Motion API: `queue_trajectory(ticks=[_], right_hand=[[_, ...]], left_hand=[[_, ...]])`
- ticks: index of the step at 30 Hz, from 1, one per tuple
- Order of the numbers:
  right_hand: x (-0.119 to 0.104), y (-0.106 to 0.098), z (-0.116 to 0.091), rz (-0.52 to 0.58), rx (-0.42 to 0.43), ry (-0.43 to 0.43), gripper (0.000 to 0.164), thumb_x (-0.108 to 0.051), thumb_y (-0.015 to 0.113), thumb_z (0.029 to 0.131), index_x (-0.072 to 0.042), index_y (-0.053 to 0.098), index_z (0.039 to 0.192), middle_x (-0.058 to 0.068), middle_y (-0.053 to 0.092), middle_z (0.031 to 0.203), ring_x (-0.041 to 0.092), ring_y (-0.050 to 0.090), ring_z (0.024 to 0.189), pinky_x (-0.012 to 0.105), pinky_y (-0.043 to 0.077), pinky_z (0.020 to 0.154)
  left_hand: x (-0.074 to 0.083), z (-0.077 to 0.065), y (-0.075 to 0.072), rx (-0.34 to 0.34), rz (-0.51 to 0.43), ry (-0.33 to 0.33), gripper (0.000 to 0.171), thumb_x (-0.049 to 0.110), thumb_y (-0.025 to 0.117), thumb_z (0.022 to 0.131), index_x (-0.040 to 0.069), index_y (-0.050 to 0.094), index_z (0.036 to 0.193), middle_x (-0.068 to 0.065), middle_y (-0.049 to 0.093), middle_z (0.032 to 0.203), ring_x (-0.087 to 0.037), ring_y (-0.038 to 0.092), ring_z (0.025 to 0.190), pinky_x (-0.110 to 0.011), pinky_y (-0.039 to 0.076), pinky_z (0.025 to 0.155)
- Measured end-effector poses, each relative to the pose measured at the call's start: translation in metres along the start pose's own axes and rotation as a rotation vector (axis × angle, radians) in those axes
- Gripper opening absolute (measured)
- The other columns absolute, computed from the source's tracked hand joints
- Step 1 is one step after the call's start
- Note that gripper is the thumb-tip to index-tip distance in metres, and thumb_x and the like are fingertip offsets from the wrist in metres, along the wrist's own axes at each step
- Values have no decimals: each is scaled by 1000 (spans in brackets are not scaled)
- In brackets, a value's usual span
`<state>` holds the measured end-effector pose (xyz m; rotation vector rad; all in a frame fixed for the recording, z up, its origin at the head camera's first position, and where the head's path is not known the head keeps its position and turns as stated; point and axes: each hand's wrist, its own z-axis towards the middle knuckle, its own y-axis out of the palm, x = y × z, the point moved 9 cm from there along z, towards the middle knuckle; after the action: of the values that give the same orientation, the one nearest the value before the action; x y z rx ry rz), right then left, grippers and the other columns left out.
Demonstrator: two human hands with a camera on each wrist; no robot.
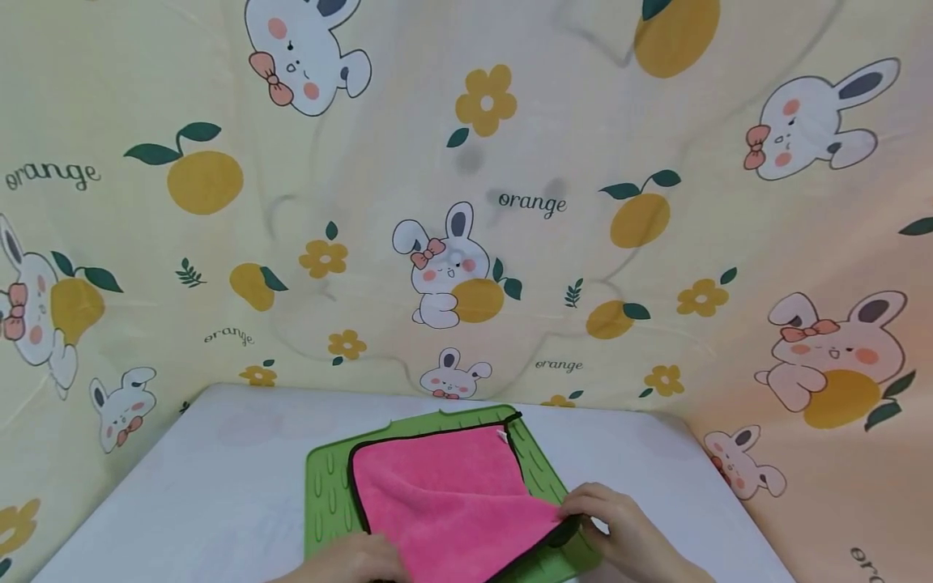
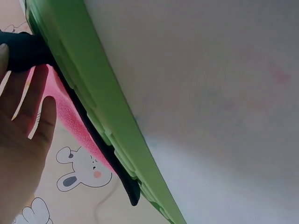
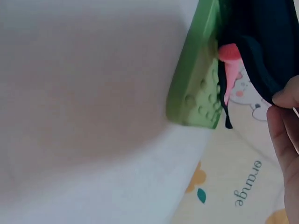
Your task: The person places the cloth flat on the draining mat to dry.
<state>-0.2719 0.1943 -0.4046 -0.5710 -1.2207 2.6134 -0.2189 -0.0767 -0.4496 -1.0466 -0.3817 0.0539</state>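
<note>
A pink cloth with black edging and a dark underside lies over a green ribbed board. My right hand pinches the cloth's near right corner between thumb and fingers, lifted off the board, so a fold runs across the cloth. At the near left edge is my left hand, cut off by the bottom of the head view. In the left wrist view its thumb and fingers hold a dark part of the cloth. Raised bumps show on the board's side in the right wrist view.
The board stands on a white table. Behind and beside the table hangs a cream curtain printed with rabbits, oranges and flowers.
</note>
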Motion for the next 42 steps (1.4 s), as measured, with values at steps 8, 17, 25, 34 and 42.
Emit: queue_trajectory(ticks=[8,17,25,34,42], right_hand=[[8,21,-16,109,-267,101,42,12,66,79,-20,67,107,-6,65,105,6,59,94,18,51,78],[11,23,-16,338,-319,175,36,4,66,84,-14,65,114,1,65,110,11,61,97,26,52,79],[24,10,2,401,-188,266,29,-5,68,86,-17,64,112,-1,66,108,19,62,94,31,54,70],[54,23,27,350,-83,418,21,-12,64,91,-21,66,110,-4,67,101,18,64,91,29,54,72],[86,44,46,242,-96,522,19,-17,66,89,-17,68,108,1,67,103,11,62,90,26,52,70]], left_hand=[[6,-4,5,23,48,107,15,17,59,90,17,70,100,10,68,95,4,58,93,-4,38,83],[-5,-7,8,-22,-167,-131,19,25,53,97,23,66,110,15,65,102,5,56,96,-10,43,80],[-33,-11,-11,-26,-322,-371,18,25,53,98,19,62,112,10,63,103,2,55,94,-24,50,78],[-70,-14,-46,163,-227,-546,15,24,57,96,18,63,108,3,65,100,-3,56,84,-23,50,71],[-114,-27,-67,241,-71,-738,15,19,61,93,19,63,108,9,61,99,-3,53,84,-26,49,72]])
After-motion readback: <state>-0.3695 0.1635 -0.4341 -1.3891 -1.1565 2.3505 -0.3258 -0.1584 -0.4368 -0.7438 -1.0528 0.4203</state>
